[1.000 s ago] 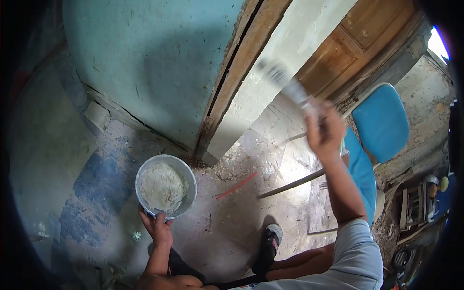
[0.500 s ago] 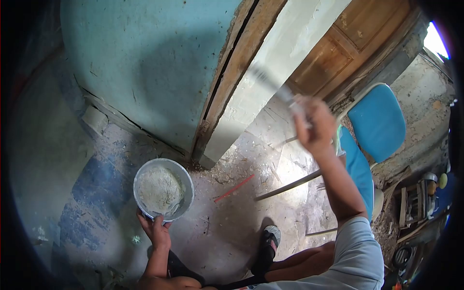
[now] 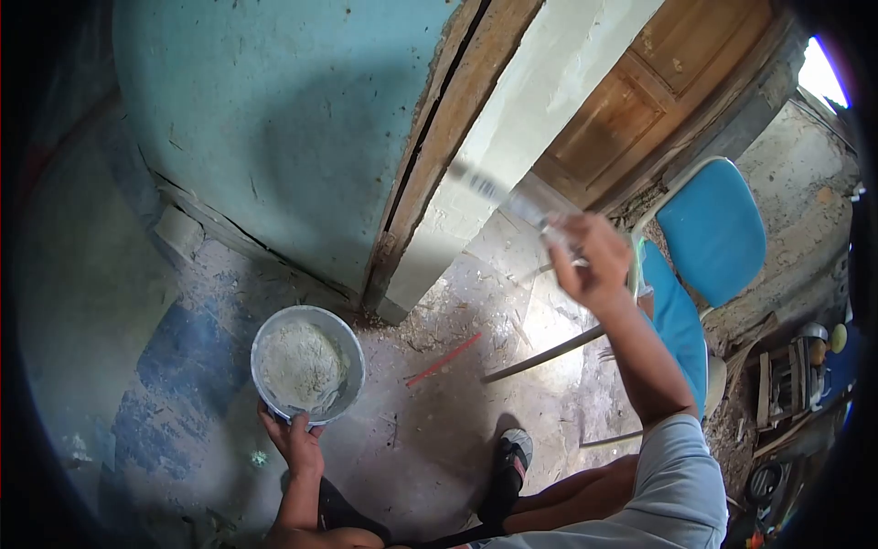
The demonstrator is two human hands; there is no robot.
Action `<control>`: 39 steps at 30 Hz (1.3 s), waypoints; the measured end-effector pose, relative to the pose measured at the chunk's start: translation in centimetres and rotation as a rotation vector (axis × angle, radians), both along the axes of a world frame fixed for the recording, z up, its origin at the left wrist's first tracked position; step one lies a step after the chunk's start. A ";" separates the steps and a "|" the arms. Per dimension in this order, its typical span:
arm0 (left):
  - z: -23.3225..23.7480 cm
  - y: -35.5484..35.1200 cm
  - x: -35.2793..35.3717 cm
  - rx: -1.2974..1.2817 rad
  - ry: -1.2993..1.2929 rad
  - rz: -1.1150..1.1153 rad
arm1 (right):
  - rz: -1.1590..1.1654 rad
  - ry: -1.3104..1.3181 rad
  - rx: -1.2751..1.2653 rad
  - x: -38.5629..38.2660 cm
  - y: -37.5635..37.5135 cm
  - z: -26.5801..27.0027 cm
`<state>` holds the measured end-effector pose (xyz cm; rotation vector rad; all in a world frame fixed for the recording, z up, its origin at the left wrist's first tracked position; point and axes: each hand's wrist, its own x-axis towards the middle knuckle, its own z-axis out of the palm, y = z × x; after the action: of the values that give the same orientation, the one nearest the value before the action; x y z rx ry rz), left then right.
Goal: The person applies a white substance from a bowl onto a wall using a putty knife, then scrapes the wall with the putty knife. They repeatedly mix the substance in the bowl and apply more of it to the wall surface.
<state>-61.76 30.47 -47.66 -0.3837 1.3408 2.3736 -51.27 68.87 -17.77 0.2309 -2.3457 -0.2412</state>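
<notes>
**Bowl in left hand, tool in right, at the door jamb**

Left hand [image 3: 294,441] was low, fingers curled under the near rim of a round metal bowl [image 3: 355,359], gripping it from below. The bowl sat just above that hand, over the floor [image 3: 430,430], and held a pale grainy mix [image 3: 302,364].

Right hand [image 3: 590,261] was raised, well apart from the bowl and up to its right. Fingers were closed around the handle of a thin tool [image 3: 498,194]. The tool was motion-blurred, so its type could not be told. It ran up and left from the hand, its far end over the white jamb [image 3: 512,119].

Left of the jamb: 1 bare wooden strip [image 3: 439,119], then the teal wall [image 3: 293,119]. Right of the raised hand: a blue chair [image 3: 713,229], close by. Below that hand on the floor: 1 red stick [image 3: 445,358] and 1 long grey rod [image 3: 544,352], lying apart. A shoe [image 3: 512,457] was lower, between the 2 arms.
</notes>
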 end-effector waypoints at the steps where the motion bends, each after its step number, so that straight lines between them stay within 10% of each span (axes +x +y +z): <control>1: -0.1 0.0 0.0 0.000 -0.011 -0.005 | -0.015 -0.014 -0.053 0.1 0.1 -1.1; 11: 0.3 0.1 0.2 0.020 -0.020 0.004 | -0.101 0.410 -0.334 -0.5 0.9 2.7; 18: -0.2 -0.2 0.0 -0.025 -0.007 -0.035 | -0.023 -0.058 -0.024 -0.4 0.3 -2.9; 24: -0.5 -0.2 0.0 -0.011 -0.004 -0.026 | -0.071 0.179 0.156 -1.2 1.5 2.0; 39: -0.5 -0.6 -0.1 0.008 -0.012 -0.010 | -0.160 0.200 -0.207 -0.6 0.5 4.4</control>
<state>-61.86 29.89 -48.18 -0.3869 1.3239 2.3640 -51.82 69.39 -13.42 -0.0793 -2.1717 -0.0923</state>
